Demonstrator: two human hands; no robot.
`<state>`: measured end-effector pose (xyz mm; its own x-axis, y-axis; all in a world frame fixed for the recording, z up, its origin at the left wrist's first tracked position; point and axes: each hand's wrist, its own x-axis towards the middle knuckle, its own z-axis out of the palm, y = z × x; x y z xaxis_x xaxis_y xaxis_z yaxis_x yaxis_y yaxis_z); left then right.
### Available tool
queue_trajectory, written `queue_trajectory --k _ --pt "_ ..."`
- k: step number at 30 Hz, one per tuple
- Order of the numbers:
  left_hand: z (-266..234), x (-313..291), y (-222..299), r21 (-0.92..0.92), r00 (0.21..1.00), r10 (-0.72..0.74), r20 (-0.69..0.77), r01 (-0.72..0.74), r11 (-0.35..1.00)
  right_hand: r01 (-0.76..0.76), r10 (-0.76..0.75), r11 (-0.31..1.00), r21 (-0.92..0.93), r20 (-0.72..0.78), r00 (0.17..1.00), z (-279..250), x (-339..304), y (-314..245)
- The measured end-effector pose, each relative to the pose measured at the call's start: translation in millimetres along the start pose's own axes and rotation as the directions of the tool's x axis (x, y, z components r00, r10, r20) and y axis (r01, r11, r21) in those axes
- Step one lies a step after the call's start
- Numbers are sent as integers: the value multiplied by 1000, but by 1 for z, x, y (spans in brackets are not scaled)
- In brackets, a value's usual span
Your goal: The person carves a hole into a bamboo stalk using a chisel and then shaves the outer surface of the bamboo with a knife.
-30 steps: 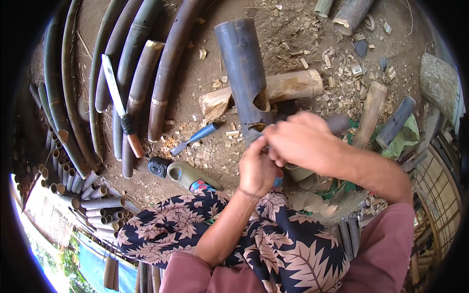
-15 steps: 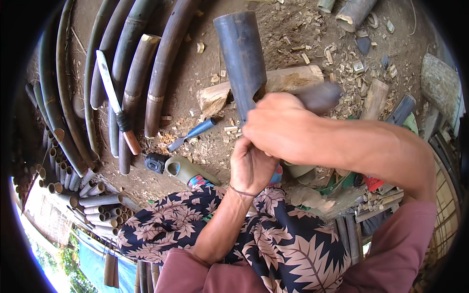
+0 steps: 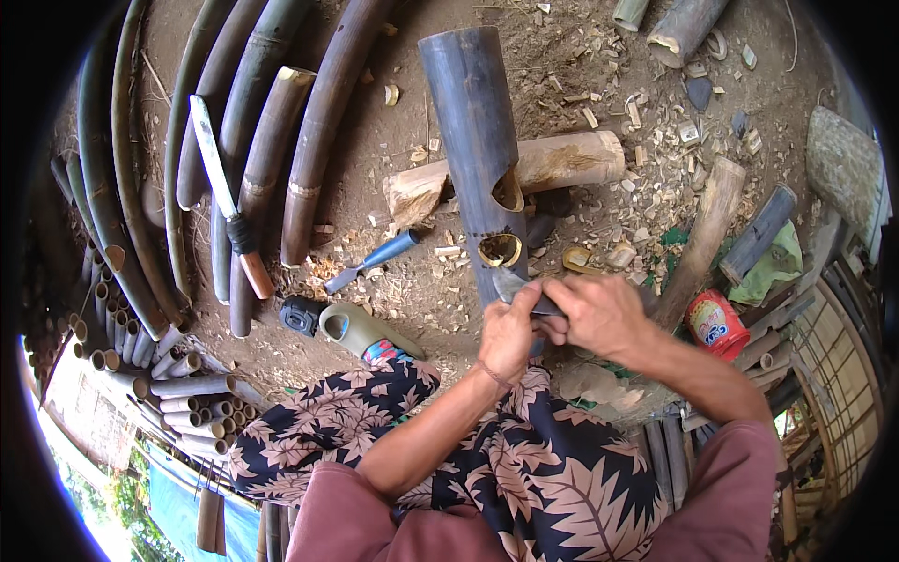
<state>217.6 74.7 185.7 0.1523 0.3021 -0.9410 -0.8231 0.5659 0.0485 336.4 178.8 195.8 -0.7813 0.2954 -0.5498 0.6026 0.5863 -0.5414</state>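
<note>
A dark bamboo tube (image 3: pixel 468 103) rests slanted across a split wooden log (image 3: pixel 571 159), its near end toward my lap. Two holes are cut in its upper side, the nearer one rounded with a pale yellow rim. Just below that hole lies the grey tip of a bladed tool (image 3: pixel 508 284) against the bamboo. My right hand (image 3: pixel 599 314) is closed round the tool's dark body. Thumb against the blade, my left hand (image 3: pixel 508 332) is closed on the tool too; its other fingers are partly hidden. A blue-handled chisel (image 3: pixel 375 258) lies on the ground to the left.
Long bamboo poles (image 3: pixel 318 131) lie at the left, with a large knife (image 3: pixel 225 187) across them. Wood chips cover the dirt beyond the log. At the right are a red packet (image 3: pixel 716 325), a wooden billet (image 3: pixel 702 234) and a short bamboo piece (image 3: pixel 758 232).
My right hand has come down and right, uncovering the nearer hole and the tool's blade. My left hand has shifted slightly right and is now on the blade.
</note>
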Motion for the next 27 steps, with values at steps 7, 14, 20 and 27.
queue_trajectory --k 7,14,20,27 --pt "-35 9 51 844 995 69 -75 27 535 -317 502 694 646 -119 856 89 3 -73" --pt "-5 18 21 615 959 262 112 -274 739 -175 307 879 443 -246 919 38 -10 -15" --pt "-3 23 4 -59 970 238 60 -234 970 146 -129 967 -209 92 987 -44 40 0" --pt "-12 10 2 -457 889 208 407 1 889 499 -317 709 -498 407 857 -76 105 -21"
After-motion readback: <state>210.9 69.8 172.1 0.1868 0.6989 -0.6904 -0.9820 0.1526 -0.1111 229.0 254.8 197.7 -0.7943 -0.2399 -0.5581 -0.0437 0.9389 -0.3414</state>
